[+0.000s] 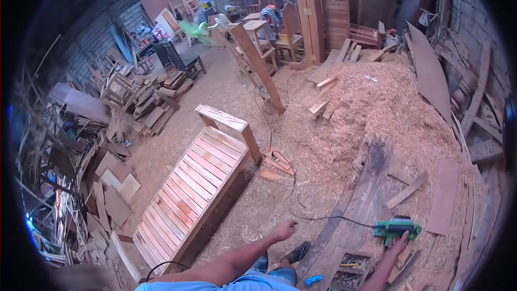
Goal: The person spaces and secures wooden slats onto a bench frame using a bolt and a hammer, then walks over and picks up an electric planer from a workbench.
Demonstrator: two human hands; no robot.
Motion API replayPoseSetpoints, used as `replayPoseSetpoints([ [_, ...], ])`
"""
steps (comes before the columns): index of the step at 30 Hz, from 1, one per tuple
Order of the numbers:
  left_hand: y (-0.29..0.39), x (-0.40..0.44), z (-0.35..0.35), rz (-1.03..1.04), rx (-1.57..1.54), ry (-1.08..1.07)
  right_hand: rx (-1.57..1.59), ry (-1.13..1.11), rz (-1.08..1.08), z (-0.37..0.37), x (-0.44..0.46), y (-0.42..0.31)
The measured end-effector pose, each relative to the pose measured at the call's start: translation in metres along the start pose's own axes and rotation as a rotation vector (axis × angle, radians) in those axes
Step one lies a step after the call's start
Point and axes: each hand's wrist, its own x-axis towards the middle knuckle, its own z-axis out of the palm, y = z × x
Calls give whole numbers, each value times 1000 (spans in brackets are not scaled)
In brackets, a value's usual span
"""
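Observation:
My right hand [397, 243] is wrapped round the handle of a green electric planer [392, 230], which rests at the side of a long dark plank [358, 205]. A black cord [344, 217] runs left from the planer toward my left hand [284, 230]. That hand is held out over the shavings with its fingers curled; whether anything is in them is too small to make out. Left of it stands a slatted wooden bench or bed frame [186, 194]. Below the planer is a divided wooden box [350, 272] with small metal pieces and a yellow tool. A blue object [312, 280] lies beside it.
A large heap of wood shavings [371, 102] covers the right side. A wooden post [257, 67] carries a green fan [195, 31]. Scrap timber [153, 105] is piled at left; chairs [288, 35] stand at the back. Loose boards [407, 189] lie on the right.

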Motion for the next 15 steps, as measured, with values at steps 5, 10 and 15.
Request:
replayPoseSetpoints([
  [5,-162,-66,-108,-577,341,77,357,76,28,48,37,-11],
  [10,-203,-136,-176,-647,108,176,457,85,32,43,76,-8],
  [15,-331,-160,-194,-463,183,163,207,72,-2,79,21,-21],
])
